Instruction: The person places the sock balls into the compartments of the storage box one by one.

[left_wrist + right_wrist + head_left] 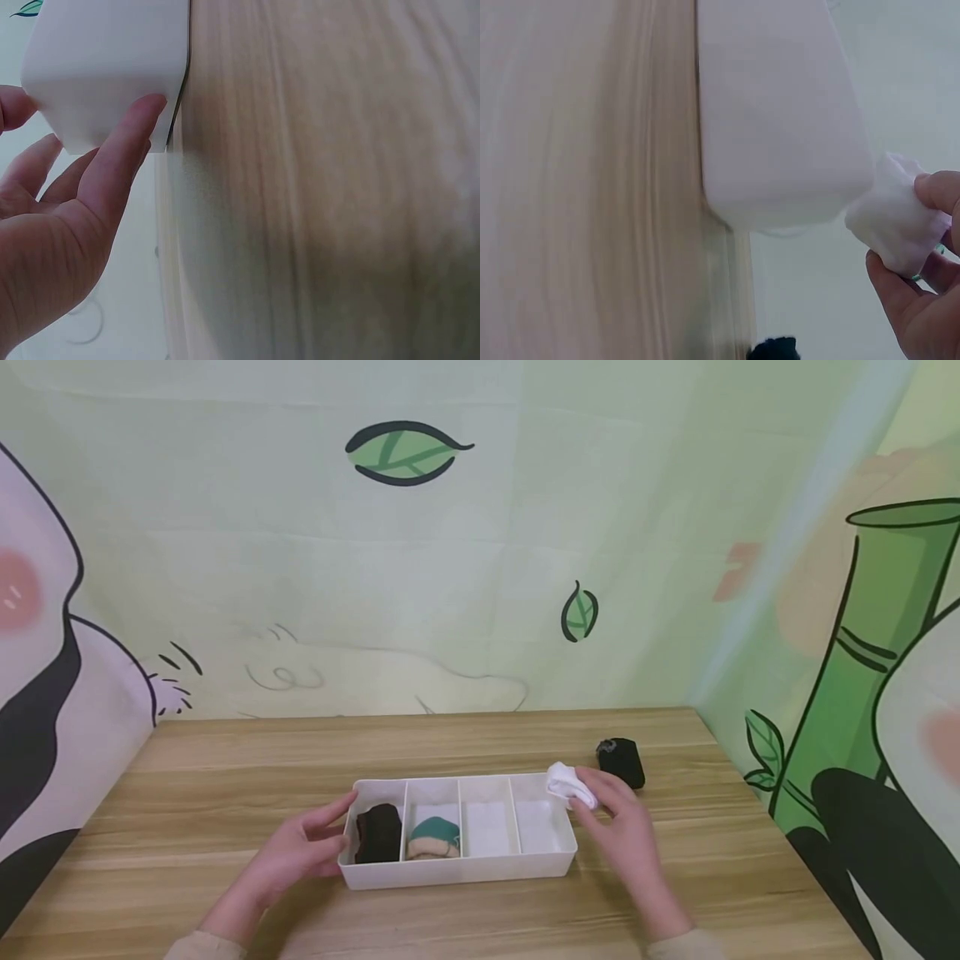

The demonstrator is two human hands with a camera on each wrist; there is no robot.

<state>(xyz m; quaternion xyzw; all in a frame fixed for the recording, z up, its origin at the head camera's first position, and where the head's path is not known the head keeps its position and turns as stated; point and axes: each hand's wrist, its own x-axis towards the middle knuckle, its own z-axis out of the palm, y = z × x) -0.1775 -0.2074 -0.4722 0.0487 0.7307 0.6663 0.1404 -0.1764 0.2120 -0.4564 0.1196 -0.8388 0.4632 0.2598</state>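
Note:
A white box (457, 872) with several compartments in a row sits on the wooden table. Against its left end rests my left hand (298, 850), its fingers fairly straight; the left wrist view shows fingertips on the box's end wall (105, 97). Above the box's right end, my right hand (622, 831) pinches a rolled white sock (567, 783) between thumb and fingers. A rolled black sock (380, 833) stands in the leftmost compartment. The compartment beside it holds a teal and beige rolled sock (435, 838). The two right compartments show bare floors.
Behind my right hand, another black rolled sock (622, 762) with a grey patch lies on the table (247, 760). A printed cloth backdrop (480, 568) with leaves and bamboo rises behind the table and along its sides.

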